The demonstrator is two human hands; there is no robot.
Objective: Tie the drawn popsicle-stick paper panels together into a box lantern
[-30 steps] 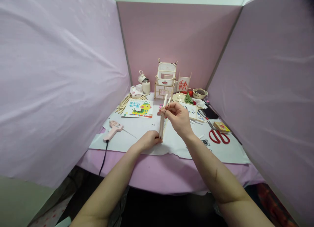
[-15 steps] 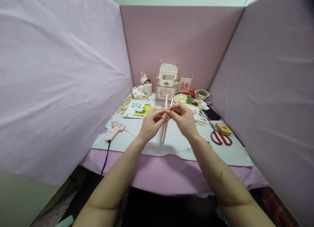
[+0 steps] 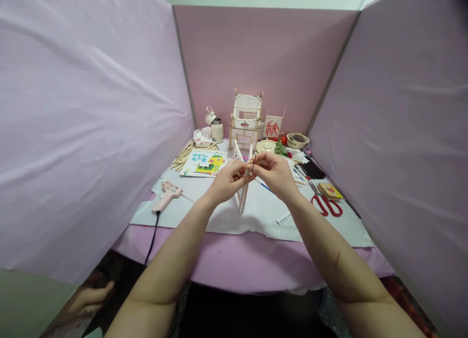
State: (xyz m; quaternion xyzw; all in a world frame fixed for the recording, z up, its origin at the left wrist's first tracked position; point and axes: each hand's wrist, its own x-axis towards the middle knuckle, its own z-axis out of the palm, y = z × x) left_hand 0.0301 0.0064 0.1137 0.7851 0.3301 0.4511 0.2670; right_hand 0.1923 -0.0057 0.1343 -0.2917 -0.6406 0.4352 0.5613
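Observation:
Over the middle of the white sheet, a narrow frame of pale wooden sticks (image 3: pixel 243 201) stands edge-on between my hands. My left hand (image 3: pixel 231 179) is closed around its near edge, fingers bent at a joint of the sticks. My right hand (image 3: pixel 273 174) pinches a thin black elastic band (image 3: pixel 255 158) at that same joint. The fingertips of both hands almost meet, so the exact wrap of the band is hidden. Behind them stands a taller stick structure (image 3: pixel 245 109) with white panels.
A pink glue gun (image 3: pixel 167 195) lies left, near a caterpillar picture (image 3: pixel 206 163) and loose sticks (image 3: pixel 185 157). Red-handled scissors (image 3: pixel 331 206), a small yellow box (image 3: pixel 330 190) and a white tube (image 3: pixel 283 218) lie right. Another person's hand (image 3: pixel 93 296) shows at lower left.
The stick frame has turned slightly, its top sticks now spread wider apart. Both hands stay at the joint with the band. Another person's hand has appeared at lower left.

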